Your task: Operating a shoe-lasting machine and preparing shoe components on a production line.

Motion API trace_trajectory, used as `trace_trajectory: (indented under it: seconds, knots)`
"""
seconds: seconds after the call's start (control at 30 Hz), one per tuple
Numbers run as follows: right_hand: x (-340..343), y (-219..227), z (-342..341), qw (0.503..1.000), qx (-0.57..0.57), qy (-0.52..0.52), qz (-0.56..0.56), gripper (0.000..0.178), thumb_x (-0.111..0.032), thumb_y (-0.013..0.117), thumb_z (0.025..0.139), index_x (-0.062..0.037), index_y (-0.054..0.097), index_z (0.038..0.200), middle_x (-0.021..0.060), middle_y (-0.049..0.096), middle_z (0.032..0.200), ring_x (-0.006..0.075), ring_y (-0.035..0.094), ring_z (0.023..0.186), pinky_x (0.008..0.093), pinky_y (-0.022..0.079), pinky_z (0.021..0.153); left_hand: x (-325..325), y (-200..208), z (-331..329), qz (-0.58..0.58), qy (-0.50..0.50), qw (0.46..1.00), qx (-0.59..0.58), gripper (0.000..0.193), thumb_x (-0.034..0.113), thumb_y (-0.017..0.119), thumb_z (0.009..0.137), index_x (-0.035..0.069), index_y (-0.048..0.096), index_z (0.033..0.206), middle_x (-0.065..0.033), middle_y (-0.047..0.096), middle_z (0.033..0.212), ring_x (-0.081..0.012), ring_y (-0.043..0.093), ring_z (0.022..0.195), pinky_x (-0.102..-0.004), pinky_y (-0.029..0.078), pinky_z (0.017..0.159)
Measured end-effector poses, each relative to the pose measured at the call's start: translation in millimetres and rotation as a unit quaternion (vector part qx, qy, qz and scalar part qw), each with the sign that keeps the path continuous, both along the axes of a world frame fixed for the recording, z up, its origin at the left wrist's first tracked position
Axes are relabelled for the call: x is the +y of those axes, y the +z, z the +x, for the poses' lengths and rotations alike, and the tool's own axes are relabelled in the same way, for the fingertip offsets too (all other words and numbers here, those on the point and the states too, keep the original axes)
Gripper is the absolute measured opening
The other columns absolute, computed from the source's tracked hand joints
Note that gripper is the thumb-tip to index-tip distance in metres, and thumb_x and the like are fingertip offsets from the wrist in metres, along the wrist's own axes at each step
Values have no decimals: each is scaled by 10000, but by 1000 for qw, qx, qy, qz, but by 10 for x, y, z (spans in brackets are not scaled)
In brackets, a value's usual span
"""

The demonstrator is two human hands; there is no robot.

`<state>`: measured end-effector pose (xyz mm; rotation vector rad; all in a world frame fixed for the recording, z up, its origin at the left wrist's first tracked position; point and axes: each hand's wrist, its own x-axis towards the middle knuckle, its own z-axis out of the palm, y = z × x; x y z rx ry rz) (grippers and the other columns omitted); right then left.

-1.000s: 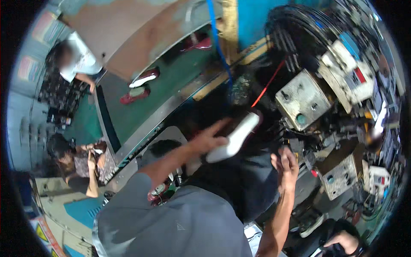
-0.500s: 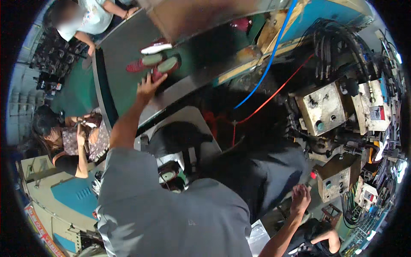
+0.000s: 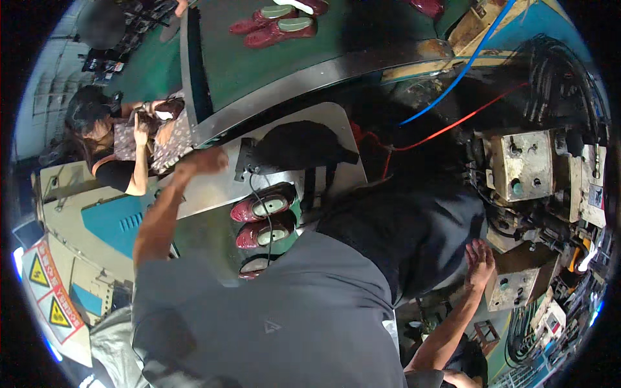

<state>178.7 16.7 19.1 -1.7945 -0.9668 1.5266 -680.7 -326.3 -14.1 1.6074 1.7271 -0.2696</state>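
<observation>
My left hand (image 3: 206, 160) is smeared by motion over the grey metal plate (image 3: 200, 200), left of a black rounded thing (image 3: 297, 145); whether it holds anything does not show. Several dark red shoes with pale insoles, one of them a shoe (image 3: 249, 238), stand on the green surface below the plate, with a thin dark cord lying across them. My right hand (image 3: 480, 262) is held out beside the black cloth (image 3: 414, 226) and near a worn metal control box (image 3: 524, 278), fingers apart, nothing seen in it.
On the green conveyor (image 3: 259, 77) sit more red shoes (image 3: 281, 32). A blue hose (image 3: 466, 68) and a red cord (image 3: 446, 129) cross the dark gap. A co-worker (image 3: 97, 129) sits at the left. Hoses and a second control box (image 3: 524, 165) crowd the right.
My left hand has left the shoes on the conveyor and come back over the metal plate. The view has shifted, so the conveyor shoes sit higher and the nearer shoes show more fully.
</observation>
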Motion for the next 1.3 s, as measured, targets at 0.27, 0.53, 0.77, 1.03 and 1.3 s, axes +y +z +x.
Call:
trace_trajectory:
  seconds: [0.27, 0.53, 0.77, 1.03, 1.3]
  knots:
    - [58, -327, -500, 997, 63, 53, 2, 427, -340, 693, 1089, 11, 668, 1332, 103, 751, 1210, 245, 770, 1011, 371, 619, 906, -1357, -1045, 1930, 158, 186, 969, 29, 863, 467, 886, 758, -27, 576, 1396, -218, 622, 1326, -441, 564, 1332, -508, 529, 1036]
    - [-146, -344, -390, 992, 105, -12, 75, 399, -279, 632, 1115, 18, 636, 1381, 167, 746, 1290, 236, 769, 1056, 385, 626, 968, -1139, -252, 2435, -59, 83, 986, -132, 619, 224, 773, 861, 116, 659, 1460, -156, 731, 1348, -312, 683, 1256, -441, 522, 1097]
    - [-168, -501, -382, 988, 127, -66, 56, 323, -184, 632, 1108, 46, 648, 1334, 160, 771, 1177, 247, 769, 1023, 378, 629, 958, -2304, 277, 1358, -266, 263, 876, -305, 480, 80, 840, 905, 25, 692, 1359, -106, 777, 1181, -217, 745, 1098, -406, 591, 903]
    - [-506, 599, -1709, 959, 139, 171, 178, 301, -194, 654, 1074, 32, 732, 1258, 124, 799, 1128, 194, 741, 1034, 353, 582, 955, 435, 1507, 1222, -9, 506, 705, -497, 543, 224, 888, 842, -41, 698, 1275, -154, 774, 1119, -274, 741, 1143, -401, 579, 1044]
    - [-938, 1009, -2123, 800, 585, 133, 8, 559, -248, 683, 1065, 37, 493, 1506, 150, 688, 1255, 235, 742, 939, 383, 629, 823, 3464, 1225, 4318, -185, 117, 518, -827, 1005, 407, 881, 849, 15, 395, 1636, -205, 494, 1643, -414, 487, 1511, -598, 360, 1268]
